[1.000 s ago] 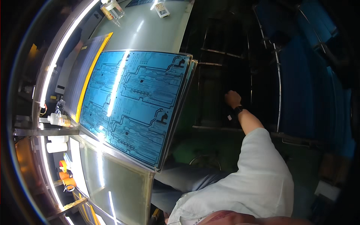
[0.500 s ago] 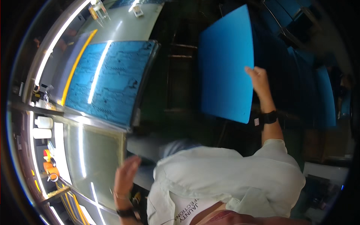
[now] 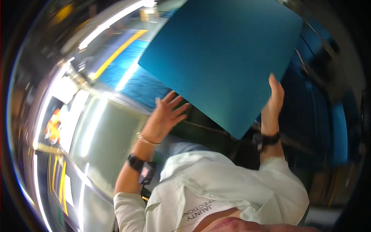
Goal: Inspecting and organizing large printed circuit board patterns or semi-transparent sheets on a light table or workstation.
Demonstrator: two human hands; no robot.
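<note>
A large flat blue sheet (image 3: 224, 58) spans the upper middle, tilted, with one corner pointing down toward me. My right hand (image 3: 273, 97) grips its right edge, thumb on the face I see and the other fingers hidden behind. Just below the sheet's lower left edge, my left hand (image 3: 165, 116) is open with its fingers spread; it seems apart from the sheet. Partly covered by the sheet, a blue patterned panel (image 3: 131, 81) lies on the bench to the left.
A glass-like bench top (image 3: 112, 131) with bright light reflections runs along the left. Yellow-edged frames (image 3: 119, 54) stand beyond the panel. Orange items (image 3: 54, 125) sit at the far left. Another blue sheet (image 3: 340, 133) stands at the right among dark racks.
The sheet has swung left and nearer in my right hand, now covering part of the patterned panel. My left hand has risen toward its lower edge, fingers spreading. The whole view has turned.
</note>
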